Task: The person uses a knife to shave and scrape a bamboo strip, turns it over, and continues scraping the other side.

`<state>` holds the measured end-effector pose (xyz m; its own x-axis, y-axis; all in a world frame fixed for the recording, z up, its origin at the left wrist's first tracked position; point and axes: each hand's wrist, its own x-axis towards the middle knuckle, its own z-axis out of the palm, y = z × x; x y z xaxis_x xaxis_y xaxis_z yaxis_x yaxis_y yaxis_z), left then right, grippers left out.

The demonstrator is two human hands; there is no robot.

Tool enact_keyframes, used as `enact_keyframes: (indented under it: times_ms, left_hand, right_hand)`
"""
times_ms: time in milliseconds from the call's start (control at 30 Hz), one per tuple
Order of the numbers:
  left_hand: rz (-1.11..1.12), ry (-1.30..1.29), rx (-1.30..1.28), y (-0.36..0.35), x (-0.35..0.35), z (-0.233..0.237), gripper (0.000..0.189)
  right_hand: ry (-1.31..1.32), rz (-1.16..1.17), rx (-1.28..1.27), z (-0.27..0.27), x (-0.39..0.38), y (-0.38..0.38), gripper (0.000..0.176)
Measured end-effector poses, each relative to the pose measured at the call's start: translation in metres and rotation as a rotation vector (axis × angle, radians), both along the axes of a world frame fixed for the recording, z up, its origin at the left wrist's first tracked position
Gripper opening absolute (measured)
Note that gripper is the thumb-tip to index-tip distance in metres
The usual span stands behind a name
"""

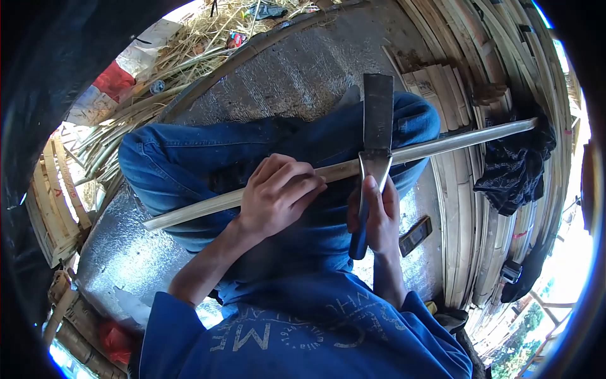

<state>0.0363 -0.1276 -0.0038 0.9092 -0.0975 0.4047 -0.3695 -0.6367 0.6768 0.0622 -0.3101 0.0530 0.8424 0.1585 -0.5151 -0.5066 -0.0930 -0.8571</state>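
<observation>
A long pale bamboo strip (464, 140) lies slantwise across the crossed legs in blue jeans. My left hand (274, 194) is closed on the strip left of its middle, fingers bent over it. My right hand (379, 215) is wrapped round the handle of a broad-bladed knife (379, 114), which stands nearly upright in view, its dark blade pointing away from me. Where the blade meets the handle, the knife crosses over the strip. Part of the right fingers is hidden behind the handle.
Stacked bamboo slats (467, 234) line the right side, with a dark patterned cloth (514, 167) on them. A phone-like device (415, 236) lies near my right hand. Straw and thin strips (189, 50) are heaped at the upper left. Shiny sheeting (120, 246) covers the floor.
</observation>
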Motion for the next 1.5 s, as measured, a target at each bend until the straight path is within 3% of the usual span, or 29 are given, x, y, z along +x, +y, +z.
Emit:
enact_keyframes:
  times_ms: [267,367,433,467,667,800,900,1067,1300,1367,1433,1500]
  left_hand:
    - [-0.077,0.154,-0.088,0.010,0.003,0.015,0.016]
    - [0.034,0.179,0.020,0.028,-0.007,0.033,0.022]
    - [-0.035,0.570,0.225,0.057,-0.024,0.024,0.032]
    - [-0.031,0.485,0.083,0.061,-0.028,0.010,0.035]
    - [-0.037,0.400,0.165,0.054,0.008,0.018,0.037]
    - [-0.060,0.382,0.179,0.046,0.024,0.019,0.039]
    - [-0.015,0.381,0.183,0.048,0.018,0.018,0.038]
    - [-0.004,0.402,0.145,0.045,0.025,0.022,0.041]
    - [-0.065,0.408,0.195,0.056,0.022,0.025,0.048]
    - [0.092,0.483,0.442,0.068,0.012,0.030,0.054]
    - [0.085,0.545,0.442,0.073,0.003,0.019,0.057]
    - [0.168,0.457,0.419,0.070,-0.006,0.002,0.055]
  right_hand:
    - [0.019,-0.005,0.067,-0.006,-0.001,-0.011,0.041]
    - [0.013,0.012,0.074,-0.004,-0.001,-0.016,0.030]
    - [0.074,0.005,0.210,-0.003,-0.001,-0.024,0.029]
    - [0.110,0.008,0.208,-0.003,0.000,-0.028,0.033]
    - [-0.001,0.133,0.231,0.009,0.003,-0.028,0.050]
    - [0.085,0.205,0.125,0.005,-0.001,-0.030,0.035]
    - [0.076,0.201,0.128,-0.007,-0.009,-0.028,0.038]
    - [0.008,0.103,0.222,-0.004,-0.009,-0.030,0.042]
    - [-0.037,0.004,0.102,-0.001,-0.005,-0.040,0.040]
    - [-0.027,-0.101,-0.005,0.006,-0.011,-0.048,0.040]
    - [-0.143,-0.100,-0.061,0.005,-0.010,-0.071,0.041]
    - [-0.306,-0.235,0.058,-0.002,-0.006,-0.088,0.043]
